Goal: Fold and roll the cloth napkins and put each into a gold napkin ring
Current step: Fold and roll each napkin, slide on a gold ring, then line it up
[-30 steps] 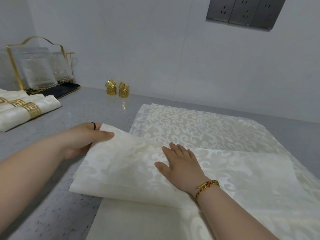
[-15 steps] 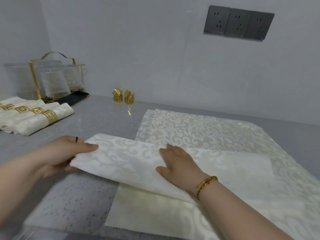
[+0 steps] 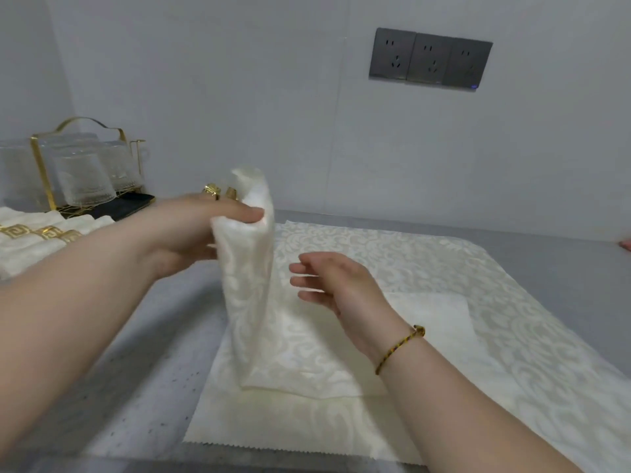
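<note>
1. Gripping one end of the folded cream damask cloth napkin (image 3: 252, 302), the left hand (image 3: 191, 233) holds it raised above the grey speckled desk (image 3: 119, 370), thumb on top and fingers curled beneath. The napkin's lower end rests on a second cream patterned cloth (image 3: 409, 254) spread flat from the front edge towards the back.
2. The right hand (image 3: 336, 285) hovers just beside the hanging strip, fingers loose and spread, holding nothing.
3. To fold well, I judge the right hand should pin the lower end where it lies, so the left can bring the raised end over with the long edges matched.
4. Flatten the crease before rolling; the weave looks slippery, and the layers may slide apart.
5. Roll tightly enough to pass through a small gold napkin ring (image 3: 213, 192); two stand near the back edge, partly hidden behind the left hand.
6. Finished ringed rolls (image 3: 41, 247) lie at the left edge.
</note>
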